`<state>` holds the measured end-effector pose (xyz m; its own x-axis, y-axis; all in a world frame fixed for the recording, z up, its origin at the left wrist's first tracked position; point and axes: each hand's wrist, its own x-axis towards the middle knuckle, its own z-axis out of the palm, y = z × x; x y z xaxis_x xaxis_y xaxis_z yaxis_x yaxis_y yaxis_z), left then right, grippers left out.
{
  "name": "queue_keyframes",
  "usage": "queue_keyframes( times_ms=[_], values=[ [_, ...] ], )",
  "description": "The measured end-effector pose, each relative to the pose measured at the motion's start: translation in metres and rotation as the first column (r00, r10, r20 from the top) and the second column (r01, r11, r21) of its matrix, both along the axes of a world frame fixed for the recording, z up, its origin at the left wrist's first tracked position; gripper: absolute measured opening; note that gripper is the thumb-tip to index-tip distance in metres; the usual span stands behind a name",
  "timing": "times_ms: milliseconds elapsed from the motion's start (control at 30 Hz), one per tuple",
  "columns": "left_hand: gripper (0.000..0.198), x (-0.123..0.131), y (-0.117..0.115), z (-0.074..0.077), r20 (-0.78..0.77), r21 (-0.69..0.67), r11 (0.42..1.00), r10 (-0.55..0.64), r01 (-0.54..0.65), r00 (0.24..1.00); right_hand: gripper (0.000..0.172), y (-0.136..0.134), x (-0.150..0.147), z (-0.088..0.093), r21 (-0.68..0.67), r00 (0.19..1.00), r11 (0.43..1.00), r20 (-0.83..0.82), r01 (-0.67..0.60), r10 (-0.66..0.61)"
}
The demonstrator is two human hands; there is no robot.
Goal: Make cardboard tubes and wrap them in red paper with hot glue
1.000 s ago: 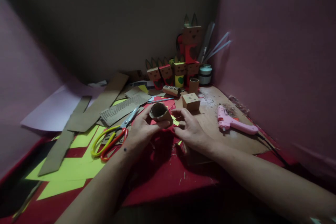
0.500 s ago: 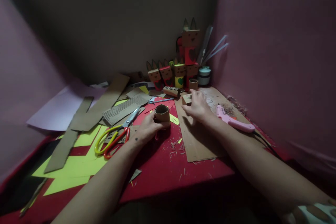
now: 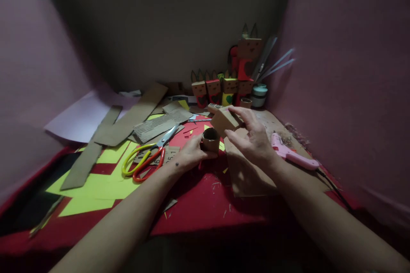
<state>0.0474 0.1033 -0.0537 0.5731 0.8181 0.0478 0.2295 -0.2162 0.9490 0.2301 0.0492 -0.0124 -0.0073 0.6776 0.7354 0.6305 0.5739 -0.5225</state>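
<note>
My left hand (image 3: pixel 193 152) is wrapped around a short cardboard tube (image 3: pixel 210 144), whose open end faces up above the red cloth. My right hand (image 3: pixel 251 136) grips a small cardboard box (image 3: pixel 226 121) between thumb and fingers, tilted and raised just behind and to the right of the tube. A small gap seems to lie between box and tube. Under my right hand is a flat cardboard sheet (image 3: pixel 246 179). To the left of my left hand rest scissors (image 3: pixel 153 158) with one yellow and one red handle.
A pink glue gun (image 3: pixel 293 153) with a black cord lies right of my right forearm. Several cardboard animal figures (image 3: pixel 229 91) stand at the back, beside a lidded jar (image 3: pixel 259 95). Cardboard strips (image 3: pixel 131 121) and yellow paper (image 3: pixel 92 185) cover the left side.
My right hand has lifted the small box off the cardboard sheet and brought it left, close to the tube. My left hand still holds the tube. The camera view has shifted slightly.
</note>
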Motion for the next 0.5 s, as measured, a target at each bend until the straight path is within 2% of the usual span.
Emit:
queue_keyframes(
  times_ms=[133, 300, 500],
  values=[
    [0.028, -0.002, 0.004, -0.005, 0.041, -0.003, 1.0, -0.026, 0.026, 0.999, 0.042, -0.005, -0.013, 0.01, -0.012, 0.992, 0.994, 0.058, -0.107, 0.108],
    [0.028, -0.001, 0.001, -0.005, 0.07, 0.024, 0.999, -0.041, 0.039, 0.997, 0.037, 0.0, -0.022, 0.007, 0.013, 0.985, 1.0, 0.175, -0.008, 0.006],
    [0.028, -0.002, 0.001, -0.004, 0.134, 0.054, 0.998, -0.047, 0.041, 0.99, 0.039, -0.002, -0.025, 0.004, 0.02, 0.98, 0.999, 0.192, 0.049, -0.052]
  ],
)
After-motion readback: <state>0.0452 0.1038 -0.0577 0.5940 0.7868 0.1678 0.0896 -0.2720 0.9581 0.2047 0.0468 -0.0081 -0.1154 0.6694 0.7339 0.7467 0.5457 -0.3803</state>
